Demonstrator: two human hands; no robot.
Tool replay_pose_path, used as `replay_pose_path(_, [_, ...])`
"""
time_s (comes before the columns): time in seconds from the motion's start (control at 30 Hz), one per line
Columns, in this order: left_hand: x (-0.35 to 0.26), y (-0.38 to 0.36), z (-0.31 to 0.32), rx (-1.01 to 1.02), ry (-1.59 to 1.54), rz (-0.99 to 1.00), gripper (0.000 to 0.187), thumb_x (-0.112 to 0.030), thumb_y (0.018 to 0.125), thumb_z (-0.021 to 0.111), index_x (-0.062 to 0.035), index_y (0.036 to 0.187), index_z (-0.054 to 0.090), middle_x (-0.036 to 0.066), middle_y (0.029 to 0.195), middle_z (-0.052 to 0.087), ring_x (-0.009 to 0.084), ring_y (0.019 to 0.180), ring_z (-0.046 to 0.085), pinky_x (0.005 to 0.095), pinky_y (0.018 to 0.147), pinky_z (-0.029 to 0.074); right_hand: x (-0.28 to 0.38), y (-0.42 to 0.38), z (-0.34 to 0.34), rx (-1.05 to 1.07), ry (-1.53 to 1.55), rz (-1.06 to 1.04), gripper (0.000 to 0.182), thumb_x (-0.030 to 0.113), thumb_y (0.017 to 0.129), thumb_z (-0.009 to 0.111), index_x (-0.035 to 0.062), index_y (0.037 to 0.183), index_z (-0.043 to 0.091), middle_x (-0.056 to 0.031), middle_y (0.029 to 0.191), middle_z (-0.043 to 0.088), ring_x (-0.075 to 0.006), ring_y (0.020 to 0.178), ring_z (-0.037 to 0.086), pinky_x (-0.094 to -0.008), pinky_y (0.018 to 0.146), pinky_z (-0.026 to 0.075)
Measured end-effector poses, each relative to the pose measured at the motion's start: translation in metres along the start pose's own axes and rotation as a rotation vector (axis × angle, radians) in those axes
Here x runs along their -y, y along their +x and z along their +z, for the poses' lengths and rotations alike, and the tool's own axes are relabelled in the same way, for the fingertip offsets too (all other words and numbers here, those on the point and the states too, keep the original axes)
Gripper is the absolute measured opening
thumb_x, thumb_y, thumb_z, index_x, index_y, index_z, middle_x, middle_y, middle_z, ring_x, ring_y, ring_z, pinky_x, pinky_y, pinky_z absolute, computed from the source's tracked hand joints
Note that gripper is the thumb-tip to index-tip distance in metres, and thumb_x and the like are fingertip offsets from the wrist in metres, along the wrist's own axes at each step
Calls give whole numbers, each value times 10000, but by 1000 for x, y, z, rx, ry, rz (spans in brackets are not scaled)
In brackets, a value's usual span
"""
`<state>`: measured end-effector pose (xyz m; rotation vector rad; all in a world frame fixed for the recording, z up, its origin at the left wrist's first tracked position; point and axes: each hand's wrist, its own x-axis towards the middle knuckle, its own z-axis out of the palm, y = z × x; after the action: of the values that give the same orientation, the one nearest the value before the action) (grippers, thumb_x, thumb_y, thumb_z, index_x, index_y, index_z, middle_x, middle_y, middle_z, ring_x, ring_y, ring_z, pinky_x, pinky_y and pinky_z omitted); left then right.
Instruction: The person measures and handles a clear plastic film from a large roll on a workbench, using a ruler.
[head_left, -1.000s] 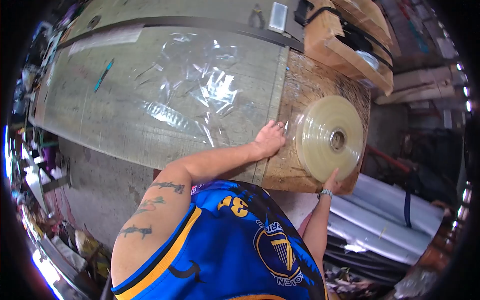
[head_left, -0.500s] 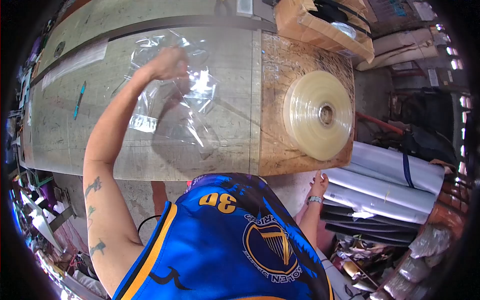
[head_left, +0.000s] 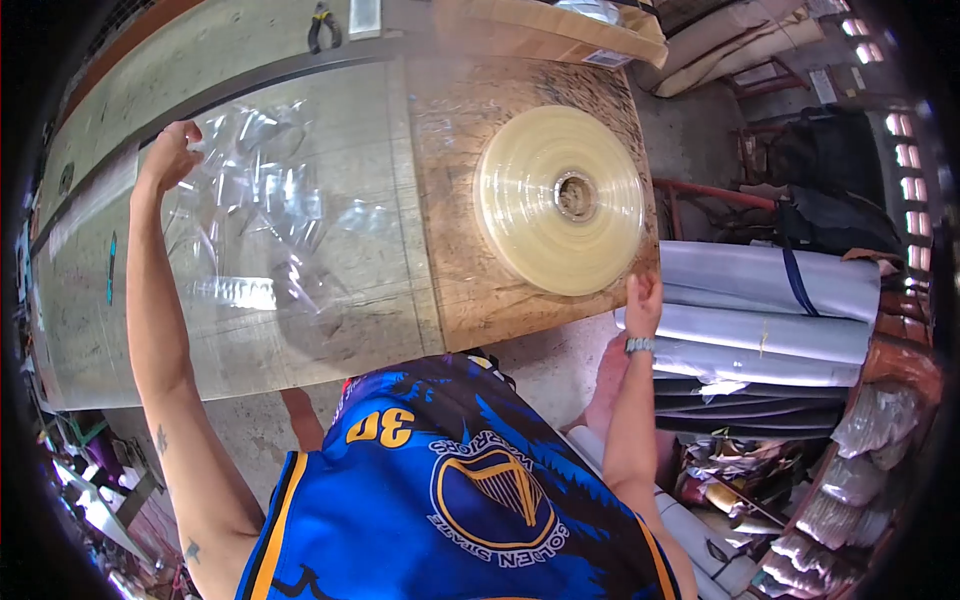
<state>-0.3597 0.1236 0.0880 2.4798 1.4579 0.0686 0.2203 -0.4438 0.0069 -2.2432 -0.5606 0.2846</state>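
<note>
Crumpled clear plastic film [head_left: 255,190] lies on the left part of the worktable. At its left edge is my left hand [head_left: 172,155], loosely curled with fingers apart; nothing shows in it. A large roll of clear plastic [head_left: 510,210] lies flat on the bare wood at the table's right end, its round core facing up. Beside the roll's lower right rim, at the table corner, is my right hand [head_left: 645,300], fingers partly bent and apart, holding nothing that I can see. A watch [head_left: 640,344] is on that wrist.
A teal pen [head_left: 111,270] lies at the table's left. Pliers [head_left: 323,28] lie beyond the dark metal strip [head_left: 300,68]. A cardboard box [head_left: 560,35] stands at the back. Large silvery rolls [head_left: 770,290] fill the floor area at the right.
My left hand has moved left, off the middle of the film to its edge. My right hand has come up beside the roll. The view has turned rightward.
</note>
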Motion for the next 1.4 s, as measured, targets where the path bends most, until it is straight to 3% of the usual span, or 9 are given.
replay_pose_path(0.17, [-201,10,71,-166,-519,93,438,-363,933,665,-11,1194,669,171,1120,714,277,1004,697,383,859,541,-16,129,17,29,-196,-165,690,396,918,694,-71,1374,470,-252,1286,588,-339,1196,575,-398,1022,457])
replay_pose_path(0.23, [-309,0,127,83,-540,-30,731,-608,883,631,25,1250,619,258,1166,680,361,1114,658,440,962,507,-2,175,37,49,-249,-221,768,477,908,670,-72,1398,450,-274,1364,538,-375,1270,532,-424,1071,423])
replay_pose_path(0.33, [-418,-10,211,288,-586,-231,892,-658,912,539,122,1332,437,376,1322,510,502,1242,510,519,1028,444,22,227,62,201,-214,-184,864,580,882,645,-68,1416,438,-283,1437,478,-388,1333,478,-432,1107,388])
replay_pose_path(0.37, [-446,-18,229,-9,-407,-244,855,-624,917,561,140,1276,424,380,1221,532,507,1212,505,514,1030,437,31,234,68,263,-179,-151,895,611,872,640,-67,1420,435,-284,1452,463,-390,1346,464,-434,1115,379])
replay_pose_path(0.57, [-448,8,237,-126,-268,-35,706,-520,897,663,104,1159,462,323,1148,553,474,1125,546,507,973,471,21,236,79,318,-333,-249,892,638,818,692,-44,1358,498,-283,1330,568,-376,1262,544,-440,1057,425])
replay_pose_path(0.7, [-442,64,232,-16,-255,229,807,-544,902,651,129,1297,446,323,1213,567,464,1145,560,508,989,457,27,194,47,294,-220,-47,675,569,814,741,-37,1065,584,-284,1112,642,-397,1062,628,-452,905,487])
replay_pose_path(1.03, [-525,202,211,443,-118,892,831,-710,883,542,-44,1380,530,223,1288,610,396,1234,562,507,1044,452,16,9,76,-85,111,322,616,324,921,734,-36,1353,483,-174,1325,578,-262,1183,563,-381,1027,432])
replay_pose_path(1.23, [-537,193,243,-304,-443,780,523,-513,972,529,-34,1157,629,189,1091,653,352,1133,602,466,966,479,26,-35,106,-174,230,282,684,259,958,696,-40,1453,330,-163,1421,501,-259,1251,516,-386,1093,390])
replay_pose_path(1.4, [-403,34,185,-209,-491,522,326,-347,892,700,-34,981,687,167,951,662,329,911,616,458,817,491,27,-40,106,-199,214,265,686,331,930,721,-75,1386,409,-220,1382,518,-283,1214,542,-392,1053,420])
